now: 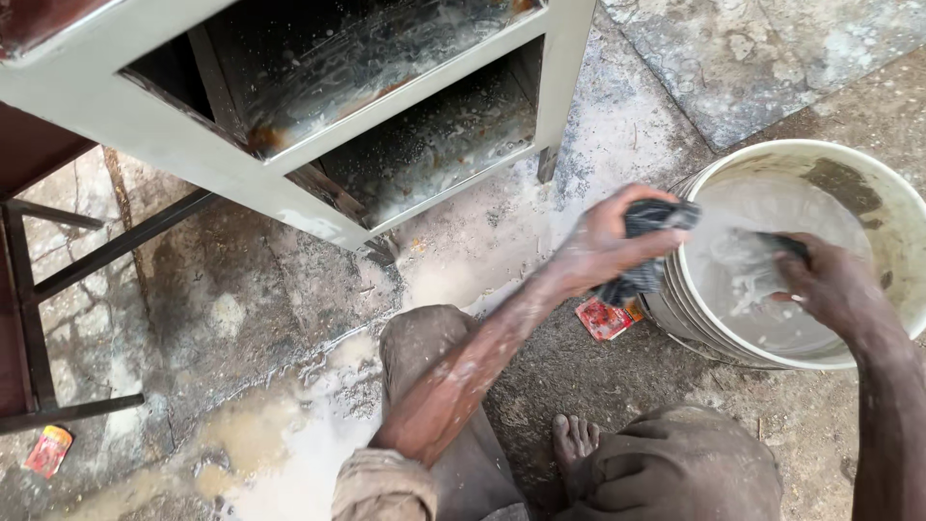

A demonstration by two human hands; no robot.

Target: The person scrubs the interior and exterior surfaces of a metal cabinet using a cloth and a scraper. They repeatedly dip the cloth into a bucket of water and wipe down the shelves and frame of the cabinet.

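Person squats on wet, soapy concrete ground [241, 289], knees and one bare foot [574, 439] at the bottom of the view. Left hand [603, 241] is clenched around a dark wet cloth [646, 246], held right against the outer rim of a white plastic bucket [897, 203] at that bucket's 9 o'clock; the cloth bunches above the fist and hangs limp below it. Right hand [830, 285] reaches in over the rim from about 4 o'clock, fingers curled down over a second dark bit of fabric at the surface of the cloudy soapy water [748, 265] — whether it is the same cloth's far end or a separate piece cannot be told. The cloth looks soft, soaked and floppy — heavier than when dry, slick with soap, not fragile; a full-fist hold on the bunched middle seems the surest purchase, since a pinch at an edge would likely slip and drip. At 10 to 12 o'clock from the hands stands a grey metal cabinet [174, 135], its shelves spattered with suds and spotted with rust. A small red wrapper [606, 318] lies by the bucket's base; another [48, 451] lies far left near a dark metal frame [58, 280].
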